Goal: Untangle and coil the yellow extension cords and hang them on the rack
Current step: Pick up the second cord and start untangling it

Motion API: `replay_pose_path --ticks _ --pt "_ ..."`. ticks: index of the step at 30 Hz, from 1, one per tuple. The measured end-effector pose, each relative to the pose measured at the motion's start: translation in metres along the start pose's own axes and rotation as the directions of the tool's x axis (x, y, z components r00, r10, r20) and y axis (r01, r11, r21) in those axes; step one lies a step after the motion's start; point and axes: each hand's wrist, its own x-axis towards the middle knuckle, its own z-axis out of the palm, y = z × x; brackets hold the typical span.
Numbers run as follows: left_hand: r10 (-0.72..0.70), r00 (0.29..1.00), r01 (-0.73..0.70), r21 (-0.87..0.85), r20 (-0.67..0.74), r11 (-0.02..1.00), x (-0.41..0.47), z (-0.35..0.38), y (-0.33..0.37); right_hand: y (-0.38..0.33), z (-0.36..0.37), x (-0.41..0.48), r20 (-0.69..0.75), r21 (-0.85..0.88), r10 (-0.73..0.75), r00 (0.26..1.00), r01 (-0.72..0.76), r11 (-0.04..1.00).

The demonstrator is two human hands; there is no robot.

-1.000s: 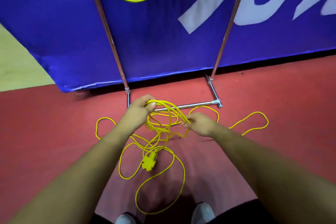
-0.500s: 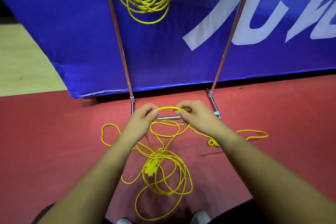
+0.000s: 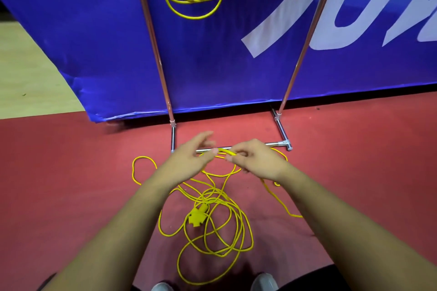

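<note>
Right fingers [image 3: 238,150] pinch the thin yellow extension cord [image 3: 224,150]; left fingers [image 3: 204,140] are spread, blurred. Its tangle lies at six o'clock on the red floor [image 3: 71,196]. Likely light, limp, springy: gather near the yellow socket block [image 3: 197,218].

Red floor [image 3: 71,184]: one tangled yellow extension cord [image 3: 214,198], socket block [image 3: 196,218] among its loops; chrome rack base [image 3: 274,143] standing alongside.

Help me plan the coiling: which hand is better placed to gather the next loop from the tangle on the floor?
Probably left. The left hand is open and free, while the right hand is busy pinching the yellow cord.
</note>
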Motion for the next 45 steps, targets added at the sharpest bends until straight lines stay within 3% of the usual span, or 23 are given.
replay_pose_path --ticks 4,7,10,13,14,16,17,19,21,25,27,29,32,34,36,38,41,45 --pt "0.125 0.992 -0.128 0.127 0.031 0.984 0.001 0.0 0.001 -0.016 -0.002 -0.001 -0.066 0.233 -0.03 0.997 0.045 0.971" --pt "0.226 0.973 -0.231 0.118 0.054 0.966 -0.001 -0.009 0.005 -0.005 -0.007 -0.005 0.017 0.263 -0.02 1.0 0.015 0.965" --pt "0.154 0.966 -0.178 -0.102 -0.208 0.979 -0.002 -0.015 0.011 0.019 -0.011 -0.005 0.132 0.013 0.06 0.989 -0.062 0.998" --pt "-0.034 0.922 -0.089 -0.296 -0.386 0.951 -0.002 -0.028 0.012 0.059 -0.013 -0.008 0.172 -0.252 0.294 0.94 -0.246 0.936" --pt "-0.032 0.905 -0.076 -0.235 -0.424 0.969 -0.002 -0.034 0.008 0.071 -0.013 -0.009 0.139 -0.268 0.347 0.928 -0.302 0.915" --pt "0.056 0.897 -0.027 0.071 -0.439 0.997 -0.003 -0.045 -0.002 0.081 -0.014 -0.011 0.042 -0.161 0.355 0.934 -0.345 0.925" --pt "0.128 0.906 -0.03 0.241 -0.403 0.97 -0.003 -0.048 -0.007 0.077 -0.016 -0.01 -0.006 -0.112 0.311 0.95 -0.31 0.944" --pt "0.238 0.932 -0.137 0.343 -0.273 0.929 -0.003 -0.043 -0.008 0.055 -0.016 -0.006 -0.061 -0.069 0.178 0.982 -0.182 0.981" --pt "0.261 0.954 -0.217 0.262 -0.148 0.94 -0.004 -0.025 0.001 0.022 -0.011 -0.001 -0.049 -0.084 0.036 0.998 -0.04 0.996" --pt "0.132 0.991 -0.131 0.114 -0.001 0.985 -0.005 -0.003 0.015 -0.029 -0.001 0.007 -0.118 0.014 -0.129 0.985 0.131 0.991" --pt "0.134 0.987 -0.134 0.005 -0.086 0.991 -0.004 -0.01 0.02 -0.031 -0.005 0.009 -0.125 0.068 -0.125 0.984 0.135 0.989" --pt "0.1 0.958 -0.139 -0.132 -0.267 0.981 -0.003 -0.024 0.022 -0.017 -0.01 0.009 -0.057 0.051 -0.084 0.995 0.087 0.995" --pt "-0.052 0.854 -0.168 -0.368 -0.518 0.914 -0.006 -0.047 0.021 0.035 -0.011 0.0 0.081 -0.121 0.146 0.986 -0.136 0.983" --pt "-0.082 0.829 -0.1 -0.291 -0.554 0.951 -0.009 -0.055 0.014 0.067 -0.013 -0.008 0.098 -0.152 0.302 0.948 -0.286 0.946" --pt "-0.053 0.836 0.029 -0.053 -0.546 0.998 -0.01 -0.056 0.003 0.082 -0.015 -0.007 0.05 -0.085 0.298 0.953 -0.293 0.952" --pt "0.071 0.858 0.013 0.161 -0.508 0.987 -0.008 -0.051 -0.004 0.059 -0.016 -0.005 0.008 -0.027 0.219 0.976 -0.219 0.975" --pt "0.181 0.939 -0.142 0.147 -0.293 0.979 -0.006 -0.029 0.009 0.01 -0.012 -0.001 0.016 0.071 0.062 0.998 -0.063 0.995" --pt "0.103 0.995 -0.104 0.091 0.019 0.99 -0.007 -0.006 0.018 -0.022 -0.007 0.004 -0.051 0.246 -0.082 0.995 0.092 0.965"
